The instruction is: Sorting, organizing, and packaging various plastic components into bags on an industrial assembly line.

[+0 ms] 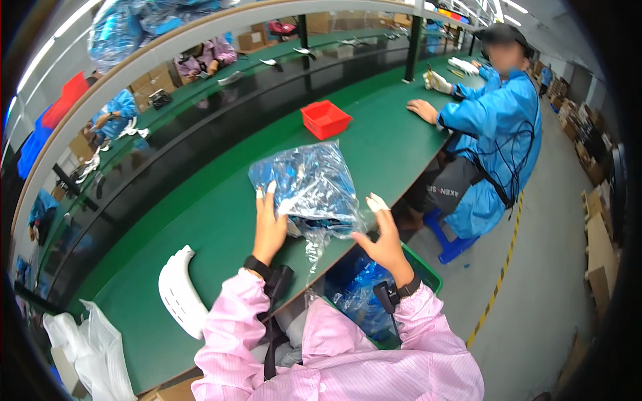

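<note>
A clear plastic bag [314,180] with blue contents lies on the green bench in front of me, its loose end hanging toward the bench edge. My left hand [269,224] rests against the bag's left side, fingers stretched out and tips covered in white. On the bag's right, my right hand [382,237] is spread, with the thumb close to the bag's near corner; whether it touches cannot be made out. Neither hand grips anything. Left of my left forearm lies a curved white plastic part [179,294] with slots.
A red bin [326,120] stands beyond the bag. Below the bench edge sits a green crate [428,264] holding blue plastic-wrapped items. White foam sheeting [93,351] is at the near left. A co-worker in blue [498,123] sits at the right on a blue stool [449,237].
</note>
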`<move>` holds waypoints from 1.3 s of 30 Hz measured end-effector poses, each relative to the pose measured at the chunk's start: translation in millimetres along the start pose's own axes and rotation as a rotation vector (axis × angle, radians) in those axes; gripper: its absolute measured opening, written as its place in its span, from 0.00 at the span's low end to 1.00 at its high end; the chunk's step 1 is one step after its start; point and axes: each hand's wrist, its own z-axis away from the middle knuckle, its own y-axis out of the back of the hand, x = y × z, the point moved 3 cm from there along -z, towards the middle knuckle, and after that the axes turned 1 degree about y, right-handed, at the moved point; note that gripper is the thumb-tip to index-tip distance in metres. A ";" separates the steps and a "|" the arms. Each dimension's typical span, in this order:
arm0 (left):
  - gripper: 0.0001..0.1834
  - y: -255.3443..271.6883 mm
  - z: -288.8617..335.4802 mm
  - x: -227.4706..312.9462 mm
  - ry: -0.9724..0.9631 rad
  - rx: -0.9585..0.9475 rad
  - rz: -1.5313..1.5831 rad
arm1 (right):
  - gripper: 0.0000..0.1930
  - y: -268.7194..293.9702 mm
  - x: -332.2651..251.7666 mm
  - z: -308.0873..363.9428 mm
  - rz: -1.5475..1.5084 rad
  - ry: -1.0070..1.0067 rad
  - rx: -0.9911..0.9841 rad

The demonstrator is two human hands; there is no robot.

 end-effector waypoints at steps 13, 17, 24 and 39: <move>0.30 -23.8 -72.7 -52.9 -0.053 -0.280 0.309 | 0.07 -112.0 158.8 191.5 0.684 -0.176 -0.897; 0.31 -25.0 -73.4 -54.8 -0.067 -0.305 0.278 | 0.06 -146.1 184.2 221.6 0.880 -0.136 -0.938; 0.39 17.0 -48.8 -26.7 -0.013 -0.189 0.057 | 0.06 -144.1 184.2 222.4 0.882 -0.159 -0.948; 0.22 37.6 98.6 37.6 0.007 -0.294 -0.319 | 0.07 -142.0 202.7 228.2 0.944 -0.158 -0.796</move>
